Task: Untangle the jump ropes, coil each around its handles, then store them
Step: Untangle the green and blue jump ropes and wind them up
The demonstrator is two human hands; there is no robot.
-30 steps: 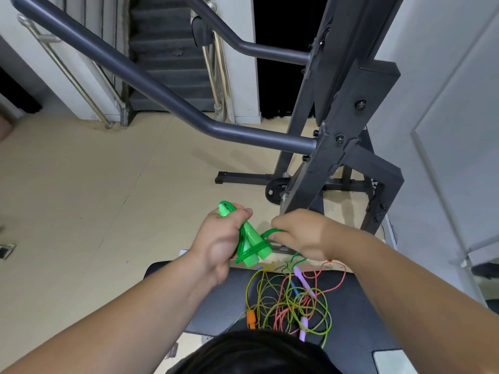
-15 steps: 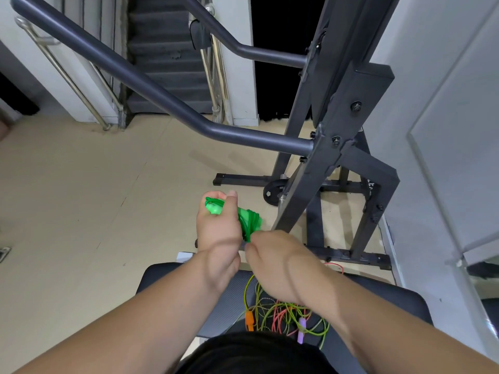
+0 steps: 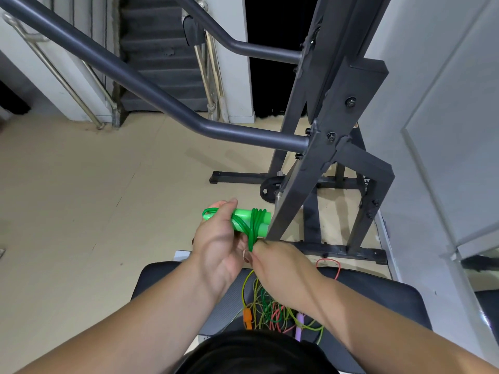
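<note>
My left hand (image 3: pixel 218 238) grips the two green handles (image 3: pixel 244 221) of a jump rope, held side by side and pointing right. Several turns of green cord (image 3: pixel 253 225) wrap around them. Just below the handles my right hand (image 3: pixel 278 263) pinches that cord and holds it taut. Under my arms, a tangle of yellow-green, red and green ropes (image 3: pixel 272 311) lies on the black bench pad (image 3: pixel 378 290), with an orange handle (image 3: pixel 247 317) and a purple handle (image 3: pixel 299 323) showing. My right forearm hides part of the tangle.
A dark steel rack upright (image 3: pixel 305 184) stands just right of the handles, with its base bars (image 3: pixel 337 249) on the beige floor (image 3: pixel 81 211). A long grey bar (image 3: pixel 135 85) crosses overhead. Stairs (image 3: pixel 162 63) rise at the back; a white wall (image 3: pixel 445 130) is on the right.
The handles turned from upright to lying sideways in my left hand. My right hand swung from right of them to below, laying more green cord around them.
</note>
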